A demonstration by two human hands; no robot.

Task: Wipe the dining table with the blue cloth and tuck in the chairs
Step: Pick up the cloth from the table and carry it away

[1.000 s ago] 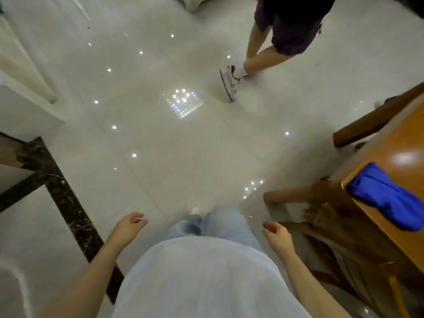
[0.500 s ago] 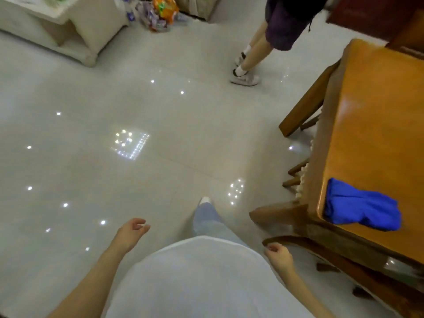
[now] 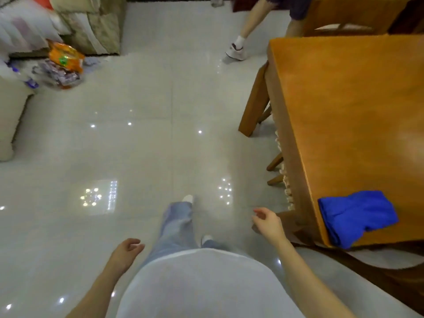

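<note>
Down we look, and there's the blue cloth (image 3: pixel 358 220) — bunched up on the near corner of the orange-brown wooden surface (image 3: pixel 344 106), one fold drooping over the near edge. Nobody's touching it.

The right hand (image 3: pixel 267 222) hangs just off that corner, left of the cloth and apart from it, its fingers (image 3: pixel 260 212) loosely curled and pinching nothing. The left hand (image 3: pixel 125 251) floats lower, on the other side of the body over the glossy floor (image 3: pixel 149 138). Its fingers are relaxed and slightly bent, with nothing in them either. Between the two hands are a pale shirt (image 3: pixel 202 283) and blue jeans (image 3: pixel 176 226), one foot planted ahead of the other.

Now the chairs. The side chair (image 3: pixel 253 104) stands close against the long left edge of the surface, with a cream fringe (image 3: pixel 285 180) peeking out under that edge nearer us. The near chair (image 3: pixel 371 269) — darker wood, pale seat — sits at the near end, just below the cloth's corner, though how far in it goes I cannot tell. The far chair (image 3: pixel 348 17) has its back right up at the far edge.

A second person's leg and white shoe (image 3: pixel 235 50) show by the far left corner. Way over left, an orange packet (image 3: pixel 66 57) lies among wrappers beside a sofa (image 3: pixel 96 26).
</note>
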